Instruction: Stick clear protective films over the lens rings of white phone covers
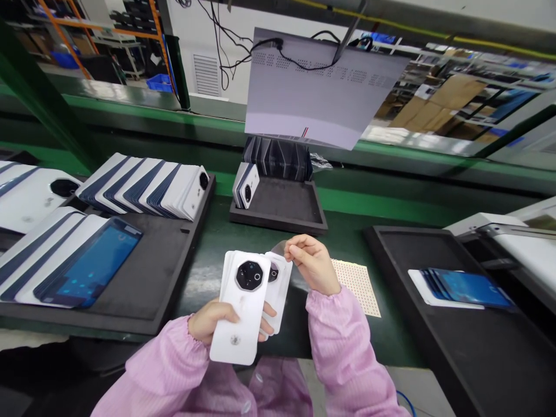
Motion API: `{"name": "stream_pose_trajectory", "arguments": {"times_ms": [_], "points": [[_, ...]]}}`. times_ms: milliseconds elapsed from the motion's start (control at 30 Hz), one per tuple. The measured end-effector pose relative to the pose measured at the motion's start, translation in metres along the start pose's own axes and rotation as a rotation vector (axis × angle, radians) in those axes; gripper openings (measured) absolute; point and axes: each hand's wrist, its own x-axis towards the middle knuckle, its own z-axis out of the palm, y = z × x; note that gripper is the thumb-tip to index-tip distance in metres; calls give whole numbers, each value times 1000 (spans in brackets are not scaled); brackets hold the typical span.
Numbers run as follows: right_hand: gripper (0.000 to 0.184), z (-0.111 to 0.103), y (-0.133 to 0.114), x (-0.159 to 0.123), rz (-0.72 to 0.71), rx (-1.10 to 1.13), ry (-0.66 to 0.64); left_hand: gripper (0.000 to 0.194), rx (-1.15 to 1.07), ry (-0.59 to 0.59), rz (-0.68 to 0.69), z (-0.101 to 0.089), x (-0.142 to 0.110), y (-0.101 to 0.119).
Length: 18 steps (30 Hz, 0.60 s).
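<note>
My left hand is closed round a fanned stack of white phone back covers, each with a dark round camera ring, held face up over the green belt. My right hand pinches a small clear film piece just above the top edge of the rear cover in the stack. Both sleeves are pink. A perforated beige sheet lies on the belt just right of my right hand.
A black tray at left holds rows of overlapped white covers and a blue-screened one. A smaller tray behind holds a few upright covers and dark panels. A black tray at right holds blue-filmed pieces. A grey panel hangs overhead.
</note>
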Motion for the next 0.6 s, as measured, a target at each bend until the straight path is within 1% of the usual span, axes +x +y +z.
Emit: {"name": "stream_pose_trajectory", "arguments": {"times_ms": [133,267,333,467,533,600], "points": [[11,0,3,0,-20,-3,-3,54,5,-1,-8,0,1,0],[9,4,4,-5,-94,-125,28,54,8,20,-13,-4,1,-3],[8,9,3,-10,-112,-183,-12,55,11,32,-29,-7,1,-6],[3,21,2,-17,-130,-292,-148,55,14,59,-40,-12,3,-10],[1,25,3,-19,-155,-382,-185,55,20,58,-41,-14,4,-12],[4,26,5,-19,-185,-448,-202,55,24,55,-42,-14,4,-13]]}}
